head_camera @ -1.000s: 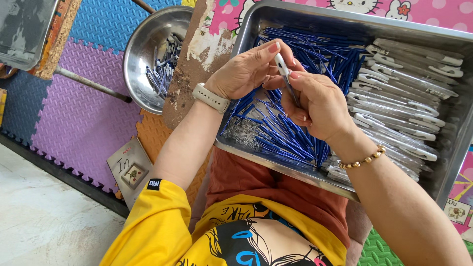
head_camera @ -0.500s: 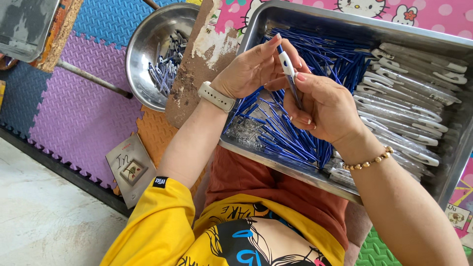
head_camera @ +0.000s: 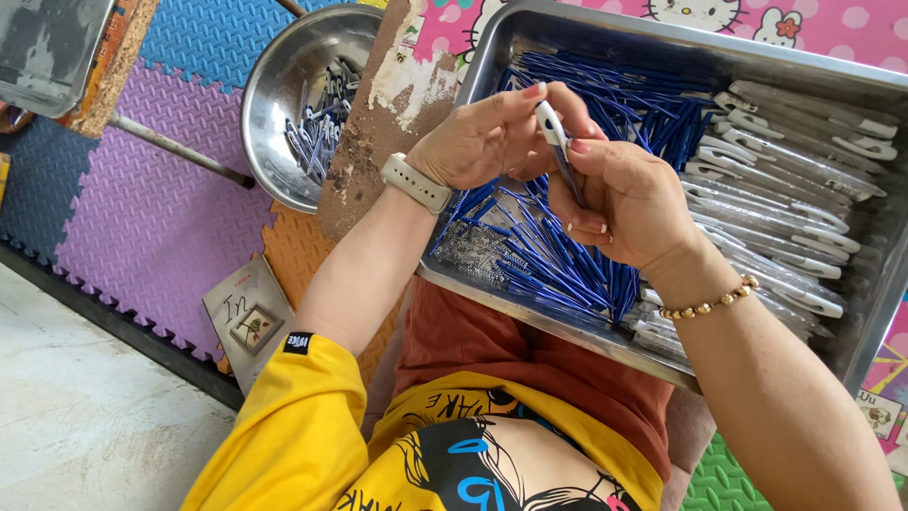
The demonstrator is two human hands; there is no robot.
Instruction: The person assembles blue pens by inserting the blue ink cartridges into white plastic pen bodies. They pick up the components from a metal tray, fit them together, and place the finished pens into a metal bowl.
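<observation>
Steel tray (head_camera: 605, 38): blue refills (head_camera: 567, 270), clear barrels (head_camera: 794, 180) | bowl (head_camera: 274, 76): pens (head_camera: 317, 132)

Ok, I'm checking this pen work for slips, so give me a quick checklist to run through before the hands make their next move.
1. Pen body gripped by both hands: ok, the left hand and right hand pinch it together above the tray.
2. Blue refill lined up with the body: cannot tell, fingers hide the join.
3. Refill supply: ok, a heap of blue refills lies in the metal tray.
4. Pen body supply: ok, white pen bodies are stacked on the tray's right side.
5. Round metal bowl ready: ok, it sits beside the tray and is partly filled.
</observation>
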